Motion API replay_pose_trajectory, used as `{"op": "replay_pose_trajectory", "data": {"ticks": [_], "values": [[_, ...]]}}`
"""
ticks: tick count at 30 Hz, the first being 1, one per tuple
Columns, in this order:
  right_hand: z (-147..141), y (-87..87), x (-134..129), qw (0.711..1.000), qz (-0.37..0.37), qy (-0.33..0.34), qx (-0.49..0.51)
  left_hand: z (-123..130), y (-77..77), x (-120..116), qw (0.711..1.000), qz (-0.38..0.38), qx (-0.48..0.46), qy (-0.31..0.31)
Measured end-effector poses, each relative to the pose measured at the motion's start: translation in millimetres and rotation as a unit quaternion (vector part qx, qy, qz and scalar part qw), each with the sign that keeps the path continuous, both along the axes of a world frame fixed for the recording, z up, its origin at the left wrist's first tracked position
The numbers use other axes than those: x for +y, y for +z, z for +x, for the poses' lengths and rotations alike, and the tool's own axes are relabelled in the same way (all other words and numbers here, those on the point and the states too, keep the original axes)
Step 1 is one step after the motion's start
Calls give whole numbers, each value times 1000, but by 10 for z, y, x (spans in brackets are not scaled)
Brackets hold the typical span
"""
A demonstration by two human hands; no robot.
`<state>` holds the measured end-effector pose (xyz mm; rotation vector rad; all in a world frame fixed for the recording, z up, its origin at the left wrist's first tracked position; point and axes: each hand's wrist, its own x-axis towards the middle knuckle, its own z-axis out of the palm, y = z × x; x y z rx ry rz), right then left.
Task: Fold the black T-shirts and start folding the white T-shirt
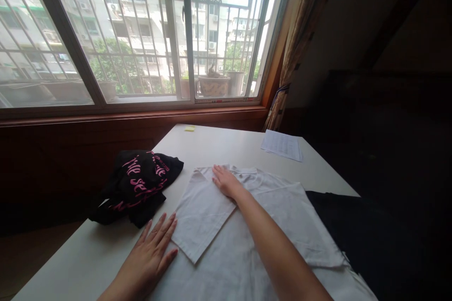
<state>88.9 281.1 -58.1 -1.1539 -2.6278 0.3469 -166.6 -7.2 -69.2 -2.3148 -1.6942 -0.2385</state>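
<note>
A white T-shirt lies spread on the white table, its collar toward the window. The left sleeve is folded inward over the body, making a pointed flap. My right hand rests flat on the shirt near the collar, at the top of that folded part, fingers extended. My left hand lies with fingers spread at the shirt's left edge, beside the folded sleeve. Neither hand grips anything. Just beyond my left hand is a crumpled black garment with pink lettering.
At the right, a dark cloth lies partly beside the shirt and over the table edge. Papers lie at the far right of the table, and a yellow sticky note at the far edge. A barred window and a tied curtain stand behind.
</note>
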Motion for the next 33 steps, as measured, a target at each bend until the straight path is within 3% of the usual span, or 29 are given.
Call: {"op": "replay_pose_trajectory", "data": {"ticks": [5, 9, 13, 16, 21, 24, 28, 33], "values": [[540, 31, 94, 999, 39, 9, -3, -105, 26, -3, 999, -44, -8, -10], [1000, 81, 85, 996, 79, -38, 11, -56, 240, 113, 999, -40, -22, -9], [1434, 99, 9, 991, 109, -78, 29, 162, 540, 487, 997, -41, -58, -15], [1656, 52, -81, 987, 120, -98, 38, 285, 616, 959, 994, -34, -99, 8], [1790, -60, -180, 981, 127, -138, 52, 303, 500, 1842, 978, -59, -172, 106], [1787, -78, -193, 979, 130, -150, 55, 305, 452, 2207, 974, -63, -176, 124], [1775, -59, -198, 977, 131, -161, 57, 320, 453, 2456, 978, -87, -161, 97], [1777, -46, -205, 976, 127, -164, 59, 254, 492, 2603, 979, -125, -134, 86]]}}
